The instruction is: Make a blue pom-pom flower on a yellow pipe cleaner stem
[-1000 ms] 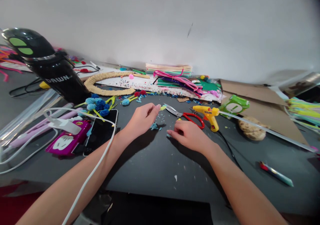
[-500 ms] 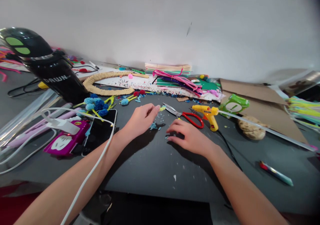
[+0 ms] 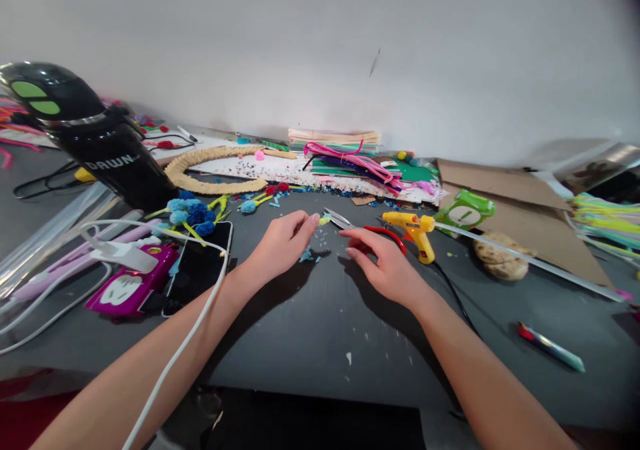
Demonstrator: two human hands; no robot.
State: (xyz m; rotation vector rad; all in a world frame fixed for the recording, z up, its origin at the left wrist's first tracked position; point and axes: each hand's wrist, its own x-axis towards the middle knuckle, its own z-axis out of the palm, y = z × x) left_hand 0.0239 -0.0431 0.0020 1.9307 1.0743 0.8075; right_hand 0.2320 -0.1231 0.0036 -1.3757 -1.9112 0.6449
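My left hand point(image 3: 280, 243) rests on the dark table point(image 3: 310, 330) with thumb and fingertips pinched on a small yellow piece point(image 3: 325, 220). Blue scraps point(image 3: 307, 255) lie just under it. My right hand point(image 3: 383, 263) lies to the right, fingers stretched forward and apart, holding nothing. Its fingertips are beside the red-handled scissors point(image 3: 370, 229), whose blades point left toward the yellow piece. A yellow glue gun point(image 3: 415, 229) stands right behind the scissors.
A black "DAWN" bottle point(image 3: 95, 143), a phone point(image 3: 200, 263) with a white cable point(image 3: 170, 363), a pink case point(image 3: 127, 287) and blue pom-poms point(image 3: 193, 211) sit at left. A woven ring point(image 3: 215, 167), stacked paper, cardboard point(image 3: 515, 197), a green packet point(image 3: 465, 211) and a pen point(image 3: 547, 347) lie behind and right.
My right hand has lifted off the scraps near the table's middle and moved forward toward the scissors, its fingers spreading. The left hand has stayed put, still pinching.
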